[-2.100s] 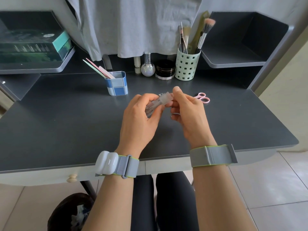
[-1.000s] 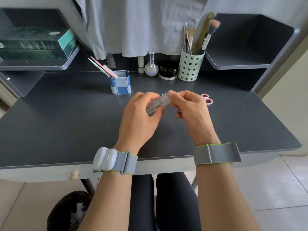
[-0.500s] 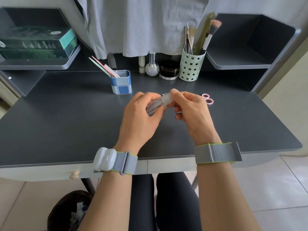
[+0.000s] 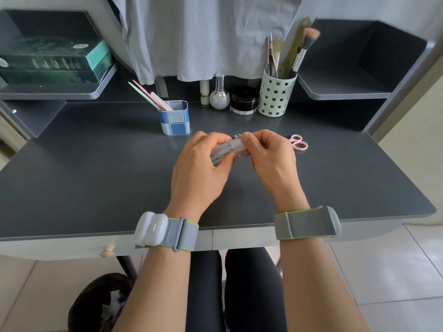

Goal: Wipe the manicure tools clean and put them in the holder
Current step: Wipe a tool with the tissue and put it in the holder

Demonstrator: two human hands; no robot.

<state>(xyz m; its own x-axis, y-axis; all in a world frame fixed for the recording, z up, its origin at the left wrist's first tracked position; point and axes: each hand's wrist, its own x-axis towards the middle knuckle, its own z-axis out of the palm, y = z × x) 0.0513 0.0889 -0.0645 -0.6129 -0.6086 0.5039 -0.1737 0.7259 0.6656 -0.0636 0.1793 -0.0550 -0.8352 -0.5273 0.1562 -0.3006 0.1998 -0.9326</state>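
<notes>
Holding a nail clipper (image 4: 237,136) in its clear sleeve (image 4: 225,150) above the counter (image 4: 96,176), I grip with both hands: left hand (image 4: 200,173) curled round, right hand (image 4: 268,159) pinching the end (holder (image 4: 176,122) behind).

You sit at a dressing table in a home, likely a bedroom corner. The dark grey counter (image 4: 96,178) has built-in corner shelves: at ten o'clock one shelf (image 4: 55,92) carries stacked green boxes (image 4: 52,62), at two o'clock another shelf (image 4: 345,89) curves around. Along the back at twelve o'clock stand a perforated green cup (image 4: 276,95) full of makeup brushes, a black cosmetic jar (image 4: 244,100), a round glass bottle (image 4: 219,97) and a blue checked holder (image 4: 175,118) with nail files. A grey cloth (image 4: 203,37) hangs behind. Pale floor tiles (image 4: 395,271) lie at four o'clock, and a waste bin (image 4: 100,305) sits at seven o'clock under a drawer knob (image 4: 107,250).
</notes>
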